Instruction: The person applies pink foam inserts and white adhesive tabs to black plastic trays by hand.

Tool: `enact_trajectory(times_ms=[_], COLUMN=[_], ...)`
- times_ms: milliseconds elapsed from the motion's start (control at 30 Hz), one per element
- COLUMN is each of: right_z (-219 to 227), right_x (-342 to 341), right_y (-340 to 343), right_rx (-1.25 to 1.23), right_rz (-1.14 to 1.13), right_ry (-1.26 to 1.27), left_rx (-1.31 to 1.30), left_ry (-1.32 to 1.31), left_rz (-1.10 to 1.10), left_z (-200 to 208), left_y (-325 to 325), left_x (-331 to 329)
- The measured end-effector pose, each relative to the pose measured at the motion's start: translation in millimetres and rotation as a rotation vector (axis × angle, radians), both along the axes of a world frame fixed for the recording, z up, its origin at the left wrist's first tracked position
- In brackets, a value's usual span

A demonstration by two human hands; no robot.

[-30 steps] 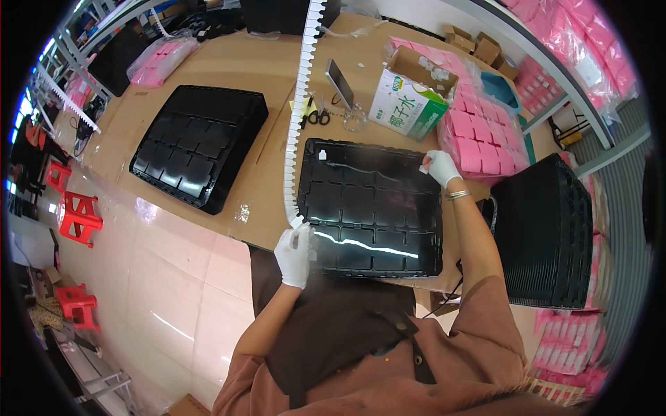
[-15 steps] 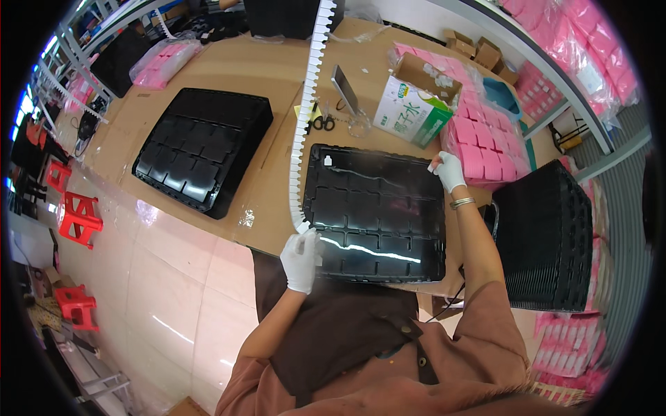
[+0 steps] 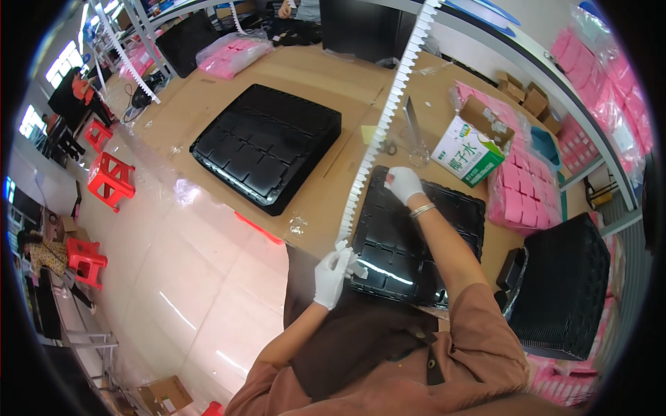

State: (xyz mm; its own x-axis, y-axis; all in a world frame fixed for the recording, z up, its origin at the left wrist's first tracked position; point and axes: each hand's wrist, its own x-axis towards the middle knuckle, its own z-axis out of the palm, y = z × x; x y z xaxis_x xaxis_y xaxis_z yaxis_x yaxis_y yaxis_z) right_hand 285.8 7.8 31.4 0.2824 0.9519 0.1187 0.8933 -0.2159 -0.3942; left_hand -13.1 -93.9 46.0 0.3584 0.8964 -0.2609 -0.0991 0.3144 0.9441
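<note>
A black moulded plastic tray (image 3: 390, 229) with a grid of shallow compartments lies in front of me on the table. My right hand (image 3: 404, 186), in a white glove, is at the tray's far left corner with its fingers closed downward; what they pinch is hidden. My left hand (image 3: 331, 276), also gloved in white, is closed at the tray's near left edge. A small whitish piece (image 3: 358, 268) shows at its fingertips. Beside the tray's left edge, a long white toothed strip (image 3: 378, 135) runs up and away, its lower end close to my left fingers.
Another stack of black trays (image 3: 267, 145) stands to the left, and more black trays (image 3: 562, 284) at the right. Beyond are an open carton (image 3: 468, 149), pink packs (image 3: 525, 191), and an upright phone-like slab (image 3: 413, 121). Red stools (image 3: 111, 182) stand on the floor; people work farther off.
My right hand has moved from the tray's far right corner to its far left corner. The view has shifted, so the table sits farther right. My left hand stays near the strip's lower end.
</note>
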Motion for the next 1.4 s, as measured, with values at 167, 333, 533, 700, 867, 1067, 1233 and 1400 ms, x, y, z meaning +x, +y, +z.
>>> enact_trajectory(times_ms=[167, 333, 533, 700, 867, 1067, 1233, 1400], right_z=[-3.7, -0.6, -3.5, 49.3, 33.4, 28.1, 27.9, 27.7], right_x=[2.3, -16.4, -3.8, -87.9, -138.7, -145.3, -150.6, -154.8], right_y=[2.2, 2.1, -15.2, -94.6, -153.9, -157.2, -162.3, -165.9], right_rx=[0.013, 0.093, 0.274, -0.130, -0.081, -0.278, -0.196, -0.158], right_rz=[-0.083, -0.092, -0.151, -0.025, 0.104, 0.246, 0.169, 0.113], right_ry=[0.134, -0.049, 0.543, 0.848, 0.394, 0.676, 0.461, 0.455], left_rx=[-0.003, 0.053, 0.573, 0.764, 0.656, 0.495, 0.289, 0.337], left_ry=[0.030, 0.080, 0.431, 0.595, 0.530, 0.350, 0.099, 0.177], left_rz=[-0.023, -0.138, -0.120, 0.016, -0.017, 0.039, -0.019, -0.050], left_z=[1.5, -1.1, -25.0, -43.6, -28.8, -25.3, -21.0, -28.5], left_y=[29.3, 53.4, 60.5, 70.0, 86.7, 82.2, 69.8, 66.6], left_x=[-18.5, -9.3, -11.9, -12.8, 4.1, 4.2, -3.3, -10.5])
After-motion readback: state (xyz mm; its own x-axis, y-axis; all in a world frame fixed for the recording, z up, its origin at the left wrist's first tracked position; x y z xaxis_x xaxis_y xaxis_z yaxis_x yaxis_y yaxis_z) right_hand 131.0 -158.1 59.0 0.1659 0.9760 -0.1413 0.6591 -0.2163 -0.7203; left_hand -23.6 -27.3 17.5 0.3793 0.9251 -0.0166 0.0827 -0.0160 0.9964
